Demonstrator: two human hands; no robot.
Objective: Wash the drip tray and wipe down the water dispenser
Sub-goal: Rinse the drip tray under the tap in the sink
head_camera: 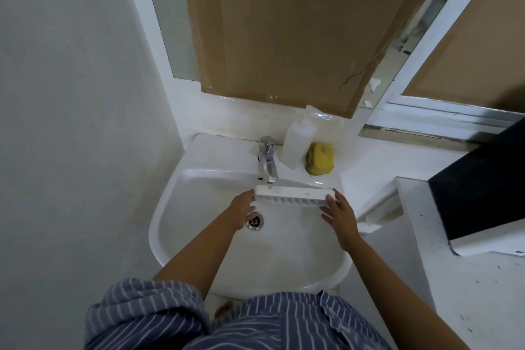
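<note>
The white drip tray (294, 194) is held over the white sink (181, 179), just below the chrome tap (267, 158), tilted so its slotted grille faces me. My left hand (243, 212) grips its left end and my right hand (339, 216) grips its right end. No water stream is visible from the tap. The drain (254, 221) shows beside my left hand. The water dispenser is not in view.
A white soap bottle (298, 143) and a yellow sponge (319, 158) stand on the sink's back ledge right of the tap. Cardboard (298, 28) covers the mirror behind. A black object (480, 179) lies on the white counter (468, 278) to the right.
</note>
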